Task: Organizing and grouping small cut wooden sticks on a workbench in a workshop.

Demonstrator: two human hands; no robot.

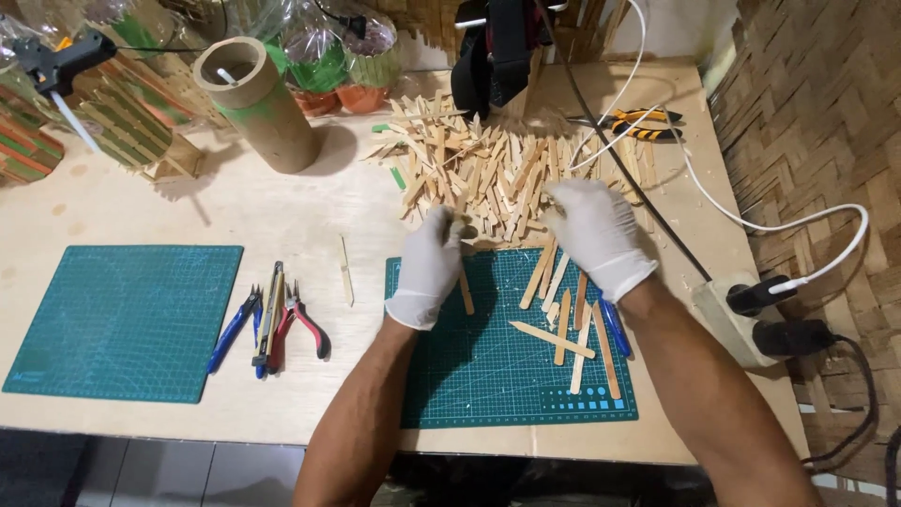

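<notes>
Pale plywood tabletop [282, 202] lies under your work. Your white-gloved left hand [429, 268] pinches a flat wooden stick [465, 289] at the edge of the heap of pale wooden sticks [488, 174]; your gloved right hand [596, 235] rests spread on that heap, gripping nothing that shows. Sorted sticks lie on the dark green cutting mat [488, 366] below. You seem to be picking pieces out; next calls for drawing one clear.

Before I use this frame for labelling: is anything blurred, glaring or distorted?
Head view: left hand and right hand slightly motion-blurred over the stick pile; cardboard tube casts a soft shadow; table edge bows from wide-angle distortion; no strong glare.
</notes>
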